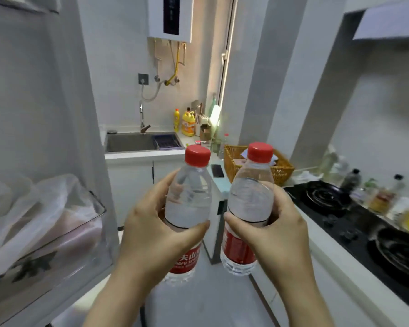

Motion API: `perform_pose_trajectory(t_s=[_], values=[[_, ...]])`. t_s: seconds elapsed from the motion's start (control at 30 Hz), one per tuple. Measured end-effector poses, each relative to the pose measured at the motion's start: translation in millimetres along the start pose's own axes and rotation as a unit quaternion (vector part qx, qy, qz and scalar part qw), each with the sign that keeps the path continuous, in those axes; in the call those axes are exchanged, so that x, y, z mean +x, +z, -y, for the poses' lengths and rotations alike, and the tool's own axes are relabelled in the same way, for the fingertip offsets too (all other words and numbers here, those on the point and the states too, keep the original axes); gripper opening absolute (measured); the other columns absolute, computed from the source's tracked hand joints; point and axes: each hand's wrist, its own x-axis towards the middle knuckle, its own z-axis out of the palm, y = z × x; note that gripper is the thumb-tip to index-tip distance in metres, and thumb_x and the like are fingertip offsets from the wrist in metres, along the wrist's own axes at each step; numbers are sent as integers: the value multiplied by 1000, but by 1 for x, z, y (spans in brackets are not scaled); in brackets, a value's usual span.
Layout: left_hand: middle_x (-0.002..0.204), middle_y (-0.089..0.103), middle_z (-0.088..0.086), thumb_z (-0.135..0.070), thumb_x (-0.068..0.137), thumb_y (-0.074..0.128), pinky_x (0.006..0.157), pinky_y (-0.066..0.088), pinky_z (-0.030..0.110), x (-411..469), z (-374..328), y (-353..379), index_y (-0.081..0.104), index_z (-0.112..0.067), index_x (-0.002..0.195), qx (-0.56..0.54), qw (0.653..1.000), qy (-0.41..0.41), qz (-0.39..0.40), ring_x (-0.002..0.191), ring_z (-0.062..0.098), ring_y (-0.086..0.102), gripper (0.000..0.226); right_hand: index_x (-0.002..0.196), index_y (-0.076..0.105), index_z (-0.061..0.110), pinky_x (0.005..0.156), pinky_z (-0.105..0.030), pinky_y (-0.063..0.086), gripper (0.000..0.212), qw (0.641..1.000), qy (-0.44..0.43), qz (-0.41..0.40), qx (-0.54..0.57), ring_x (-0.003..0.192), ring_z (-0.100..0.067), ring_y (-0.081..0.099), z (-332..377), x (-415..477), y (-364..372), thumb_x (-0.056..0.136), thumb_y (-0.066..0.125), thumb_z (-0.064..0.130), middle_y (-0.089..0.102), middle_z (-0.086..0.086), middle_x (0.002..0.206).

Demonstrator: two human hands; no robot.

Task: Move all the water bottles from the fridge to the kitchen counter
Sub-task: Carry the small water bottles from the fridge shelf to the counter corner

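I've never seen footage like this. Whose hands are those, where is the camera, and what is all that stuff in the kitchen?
There is no machine here. A person wears one wide-angle camera on the head. It looks forward and down, so you see their own two hands from above.

The left hand grips the left bottle and the right hand grips the right bottle. Both are upright, clear water bottles with red caps and red labels.

On the left is the fridge door shelf with a plastic bag in it. Ahead, the kitchen counter has a sink, a wicker basket, a dark phone and, to the right, a black stove.
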Motion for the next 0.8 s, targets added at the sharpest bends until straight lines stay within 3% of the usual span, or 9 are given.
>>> perform_pose_trajectory(t_s=[0.07, 0.13, 0.23, 0.3, 0.47, 0.6, 0.8], values=[[103, 71, -24, -30, 51, 85, 83, 57, 32, 8, 4, 26, 54, -57, 117, -13, 1000, 0, 26, 95, 1, 69, 78, 110, 58, 44, 79, -23, 54, 62, 999, 19, -28, -17, 94, 6, 63, -12, 4, -20, 57, 88, 32, 67, 26, 100], [102, 71, -23, -25, 52, 87, 83, 57, 30, 14, 3, 52, 57, -50, 118, -23, 998, 4, 66, 93, 0, 69, 78, 109, 58, 45, 77, -22, 53, 61, 997, 36, -57, -33, 92, 7, 62, -23, 8, -42, 57, 88, 32, 67, 28, 98], [100, 68, -33, -14, 56, 91, 75, 53, 10, 21, -4, 94, 55, -52, 114, -33, 993, 33, 109, 93, -8, 66, 77, 110, 57, 45, 76, -19, 51, 62, 993, 51, -93, -49, 92, 8, 62, -41, 13, -77, 58, 88, 32, 65, 30, 98], [102, 66, -34, -12, 58, 89, 75, 50, 6, 25, -11, 126, 52, -58, 110, -41, 989, 55, 128, 95, -7, 65, 79, 108, 56, 47, 75, -17, 50, 61, 991, 58, -111, -54, 92, 10, 60, -53, 18, -104, 58, 88, 32, 62, 34, 98], [103, 66, -31, -16, 59, 88, 75, 50, 8, 30, -46, 208, 48, -67, 108, -62, 977, 100, 180, 97, -5, 65, 81, 108, 56, 46, 72, -16, 50, 59, 982, 64, -164, -74, 90, 12, 60, -76, 29, -181, 59, 88, 32, 63, 34, 96], [106, 68, -25, -19, 58, 81, 81, 56, 22, 26, -69, 269, 52, -55, 116, -101, 966, 103, 214, 98, 0, 66, 74, 111, 56, 44, 76, -23, 54, 62, 970, 62, -209, -111, 89, 6, 62, -93, 35, -239, 58, 88, 35, 66, 27, 95], [107, 69, -23, -10, 60, 87, 79, 57, 24, 17, -84, 342, 53, -50, 120, -125, 948, 106, 271, 99, 1, 67, 80, 115, 56, 43, 81, -33, 57, 67, 954, 90, -244, -147, 94, -1, 64, -124, 33, -303, 57, 88, 38, 67, 24, 98]])
